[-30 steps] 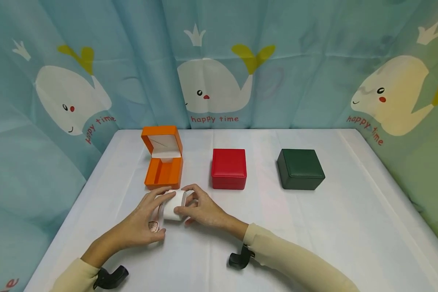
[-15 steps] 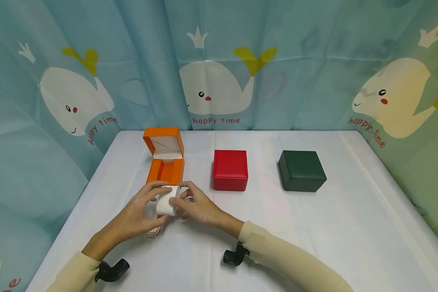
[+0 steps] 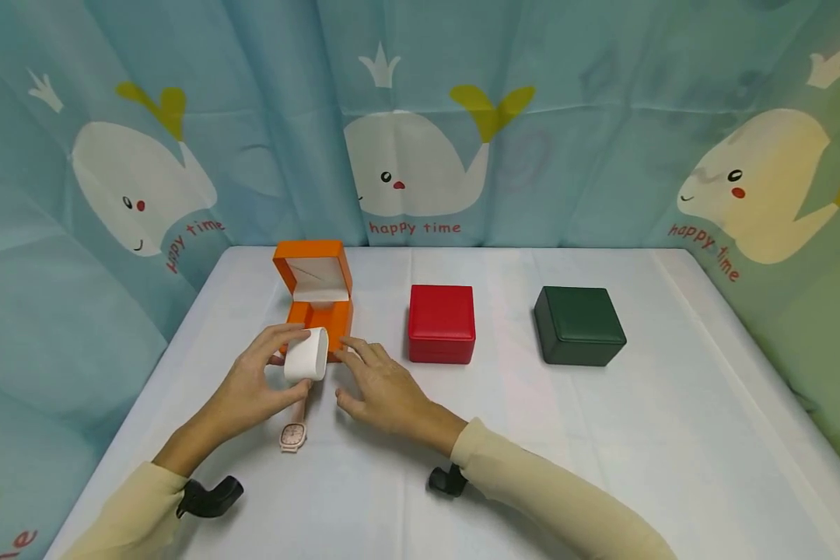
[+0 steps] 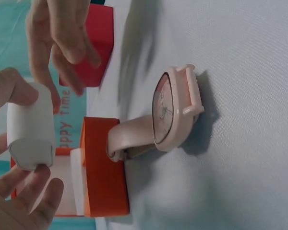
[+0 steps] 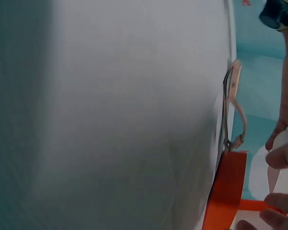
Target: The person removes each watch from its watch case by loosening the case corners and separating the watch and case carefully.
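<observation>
My left hand (image 3: 245, 385) grips a white watch cushion (image 3: 304, 355) between thumb and fingers, raised in front of the orange box (image 3: 339, 323). That box stands with its lid up, its white lining showing. On the table below the hand lies a pale pink wristwatch (image 3: 293, 435); in the left wrist view its strap (image 4: 129, 136) bends toward the orange box. My right hand (image 3: 385, 389) is just right of the cushion, fingers spread and loosely bent, holding nothing. The right wrist view shows the strap edge-on beside the box.
A closed red box (image 3: 442, 324) stands right of the orange one, and a closed dark green box (image 3: 579, 325) farther right. The white-covered table (image 3: 504, 498) ends at a blue whale-print curtain (image 3: 567, 179) behind. Black wrist mounts (image 3: 210, 498) hang under both sleeves.
The right hand has let go of the cushion and opened slightly. The left hand has taken the cushion left and nearer the orange box, and the watch on the table has come into fuller view.
</observation>
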`<state>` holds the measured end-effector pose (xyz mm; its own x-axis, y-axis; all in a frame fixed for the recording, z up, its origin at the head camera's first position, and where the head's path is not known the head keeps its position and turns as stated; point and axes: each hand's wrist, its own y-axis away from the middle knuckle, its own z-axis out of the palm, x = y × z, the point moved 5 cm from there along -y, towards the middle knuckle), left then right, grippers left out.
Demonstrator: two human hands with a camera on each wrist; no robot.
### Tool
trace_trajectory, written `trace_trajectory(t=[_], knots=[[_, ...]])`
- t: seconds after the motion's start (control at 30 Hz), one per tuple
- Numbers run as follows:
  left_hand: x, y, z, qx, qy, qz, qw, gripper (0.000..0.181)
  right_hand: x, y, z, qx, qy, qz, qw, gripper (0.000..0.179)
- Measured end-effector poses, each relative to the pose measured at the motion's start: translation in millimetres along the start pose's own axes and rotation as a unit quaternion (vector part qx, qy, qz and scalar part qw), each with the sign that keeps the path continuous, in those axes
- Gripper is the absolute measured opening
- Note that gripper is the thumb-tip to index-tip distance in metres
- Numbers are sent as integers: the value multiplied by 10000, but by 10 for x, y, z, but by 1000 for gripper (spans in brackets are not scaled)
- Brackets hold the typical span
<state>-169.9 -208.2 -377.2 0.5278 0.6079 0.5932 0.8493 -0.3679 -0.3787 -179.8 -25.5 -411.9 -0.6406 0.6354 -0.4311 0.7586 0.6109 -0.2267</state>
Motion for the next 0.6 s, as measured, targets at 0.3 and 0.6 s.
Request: trace_trajectory(t=[0.3,0.6], knots=[[-20,-104,14,-20,23,-186,9998,69,49,-169,82,-625,1181,-138,9909,70],[-158,-205,21,-149,188,-494,9985,69,111,-232,190,-1036,1434,191,9840,78]])
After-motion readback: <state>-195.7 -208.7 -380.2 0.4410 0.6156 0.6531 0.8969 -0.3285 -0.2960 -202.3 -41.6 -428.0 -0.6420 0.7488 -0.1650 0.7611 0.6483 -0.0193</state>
